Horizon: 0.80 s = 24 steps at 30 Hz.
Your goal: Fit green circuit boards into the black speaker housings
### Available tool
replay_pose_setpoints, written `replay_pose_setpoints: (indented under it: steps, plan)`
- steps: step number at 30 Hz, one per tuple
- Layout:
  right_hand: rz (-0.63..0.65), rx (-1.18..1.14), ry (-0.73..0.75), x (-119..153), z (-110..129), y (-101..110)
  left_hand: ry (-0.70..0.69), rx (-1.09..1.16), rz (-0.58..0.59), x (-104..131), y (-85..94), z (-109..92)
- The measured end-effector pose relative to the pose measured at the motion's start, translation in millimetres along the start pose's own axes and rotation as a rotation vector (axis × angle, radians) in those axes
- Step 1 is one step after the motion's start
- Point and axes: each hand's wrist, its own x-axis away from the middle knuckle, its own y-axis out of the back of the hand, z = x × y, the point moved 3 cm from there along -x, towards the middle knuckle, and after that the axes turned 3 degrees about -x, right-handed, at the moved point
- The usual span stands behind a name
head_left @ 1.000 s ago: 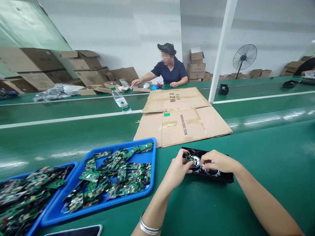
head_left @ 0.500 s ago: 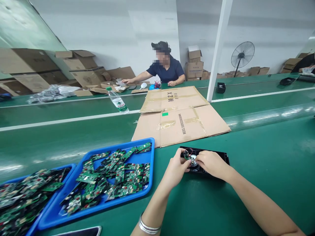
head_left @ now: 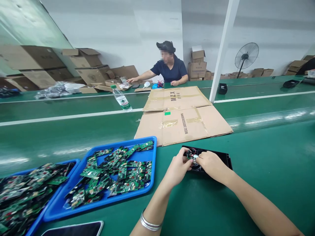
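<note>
A black plastic housing (head_left: 223, 159) lies on the green bench in front of me. A round speaker (head_left: 196, 167) sits inside it, partly covered by my fingers. My left hand (head_left: 179, 166) is closed on a small circuit board (head_left: 189, 154), held at the left end of the housing. A red wire (head_left: 193, 149) curves beside the board. My right hand (head_left: 212, 164) reaches over the housing, its fingertips pinched together near the board and the speaker. What those fingertips grip is too small and hidden to make out.
Two blue trays (head_left: 154, 164) with many circuit boards (head_left: 115, 173) stand on the left. A phone (head_left: 73, 229) lies near the front edge. Beyond the housing are flattened cardboard (head_left: 177, 124), a water bottle (head_left: 122, 100) and a white post (head_left: 223, 49). A co-worker (head_left: 169, 70) sits opposite.
The whole view has shifted slightly. Both hands stay at the left end of the housing, and the right fingertips have moved a little over the speaker.
</note>
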Motion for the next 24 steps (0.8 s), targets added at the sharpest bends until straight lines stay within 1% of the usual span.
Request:
replay_pose_setpoints:
  steps: [2, 6, 8, 15, 21, 24]
  plan:
    - [-0.012, -0.018, -0.059, -2, -1, -3, -0.033, -0.044, 0.005, 1, 0.4, -2]
    - [-0.046, -0.054, -0.231, -5, -6, -7, -0.054, -0.09, 0.02, 3, 1.6, -4]
    - [-0.051, -0.081, -0.272, -5, -9, -7, -0.061, -0.088, 0.039, 3, 1.2, -5]
    - [0.01, -0.19, -0.186, -6, -10, -6, -0.054, -0.058, 0.039, 2, -1.0, -4]
    - [0.026, -0.191, -0.211, -6, -7, -12, -0.092, -0.172, 0.041, 5, 2.7, -7]
    - [0.032, -0.193, -0.223, -5, -5, -11, -0.107, -0.192, 0.028, 6, 5.4, -10]
